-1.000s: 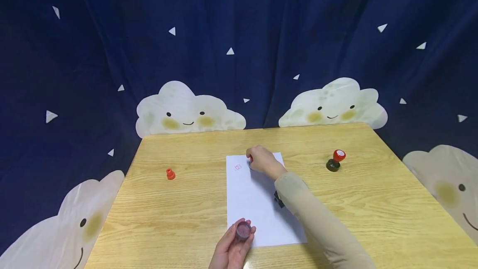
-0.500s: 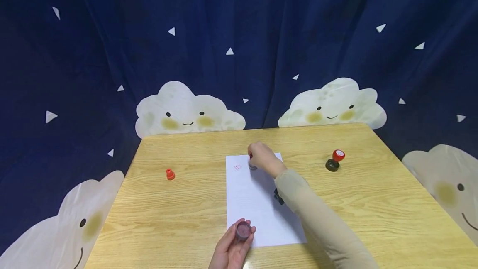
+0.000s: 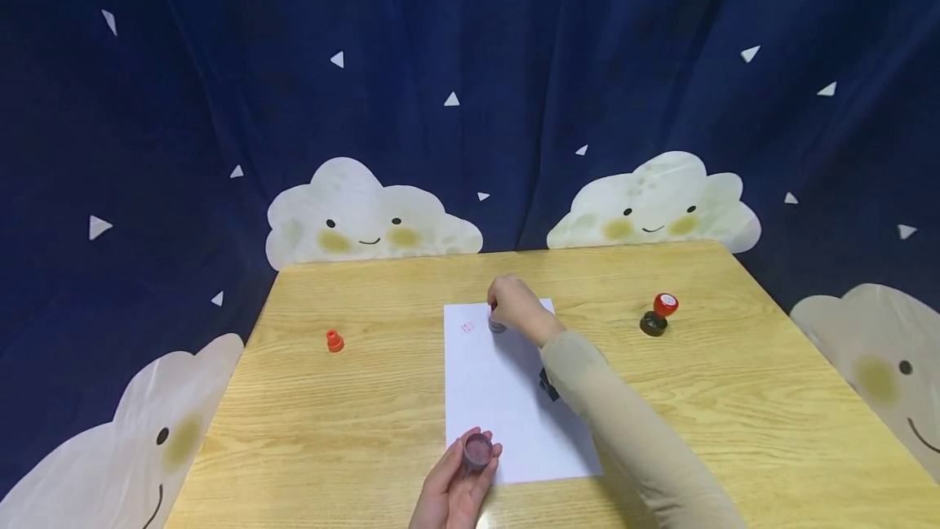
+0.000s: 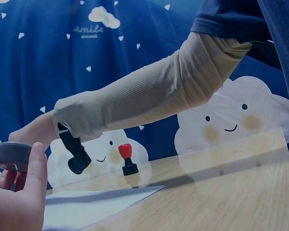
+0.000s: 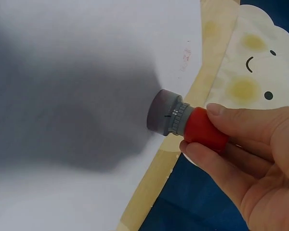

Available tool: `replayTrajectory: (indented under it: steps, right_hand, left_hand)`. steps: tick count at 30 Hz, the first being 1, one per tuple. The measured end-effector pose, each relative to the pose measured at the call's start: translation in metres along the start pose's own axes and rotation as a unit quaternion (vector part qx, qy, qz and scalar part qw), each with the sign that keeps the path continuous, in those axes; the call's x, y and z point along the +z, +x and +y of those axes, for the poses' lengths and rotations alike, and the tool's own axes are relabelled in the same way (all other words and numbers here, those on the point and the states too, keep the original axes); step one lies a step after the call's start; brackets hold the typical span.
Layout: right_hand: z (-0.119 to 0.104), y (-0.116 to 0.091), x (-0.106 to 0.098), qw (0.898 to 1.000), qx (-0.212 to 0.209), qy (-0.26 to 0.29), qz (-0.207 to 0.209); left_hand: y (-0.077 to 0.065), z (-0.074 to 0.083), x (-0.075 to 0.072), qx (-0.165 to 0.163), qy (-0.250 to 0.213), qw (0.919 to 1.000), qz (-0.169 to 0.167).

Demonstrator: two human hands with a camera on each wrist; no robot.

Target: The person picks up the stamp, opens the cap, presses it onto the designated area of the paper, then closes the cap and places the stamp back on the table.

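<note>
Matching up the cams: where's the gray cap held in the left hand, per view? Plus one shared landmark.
Head: gray cap at bottom centre, held in the left hand.
Left wrist: gray cap near the left edge, below mid-height.
Right wrist: not in it.
Shared landmark: white paper, visible in all three.

Between the small red plastic piece and the white paper sheet, the pale wooden table gives a hand wide passage. Over the sheet's right part, the beige-sleeved right forearm stands in the way; the left hand blocks the near left corner.
</note>
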State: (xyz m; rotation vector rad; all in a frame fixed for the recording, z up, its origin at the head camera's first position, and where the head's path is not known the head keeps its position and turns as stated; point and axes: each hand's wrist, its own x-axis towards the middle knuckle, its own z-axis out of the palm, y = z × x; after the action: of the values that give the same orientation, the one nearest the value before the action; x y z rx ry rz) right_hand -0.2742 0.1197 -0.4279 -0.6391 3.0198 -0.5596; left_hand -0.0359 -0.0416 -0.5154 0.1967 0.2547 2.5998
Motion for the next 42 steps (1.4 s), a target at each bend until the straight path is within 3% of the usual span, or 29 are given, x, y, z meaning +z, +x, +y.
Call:
replayTrajectory:
  steps: [5, 15, 24, 34, 42]
  right_hand:
    - [0.001, 0.000, 0.004, 1.000, -0.016, -0.006, 0.012]
    - [0.002, 0.000, 0.006, 0.999, 0.034, 0.029, -0.003]
    - [0.003, 0.005, 0.004, 0.999, 0.032, 0.033, -0.004]
    - [0.012, 0.003, 0.005, 0.999, 0.018, 0.030, -0.001]
    - [0.010, 0.001, 0.004, 1.000, 0.017, 0.018, -0.004]
  left_hand:
    - [-0.001, 0.001, 0.001, -0.002, 0.003, 0.9998, 0.018]
    - [-0.001, 0.001, -0.002, 0.001, -0.005, 1.0000, 0.002]
    - [0.000, 0.001, 0.002, -0.002, -0.016, 0.9998, 0.011]
    - [0.001, 0.000, -0.001, -0.003, -0.033, 0.9990, -0.028]
    - [0.000, 0.000, 0.000, -0.006, -0.024, 0.9995, 0.016]
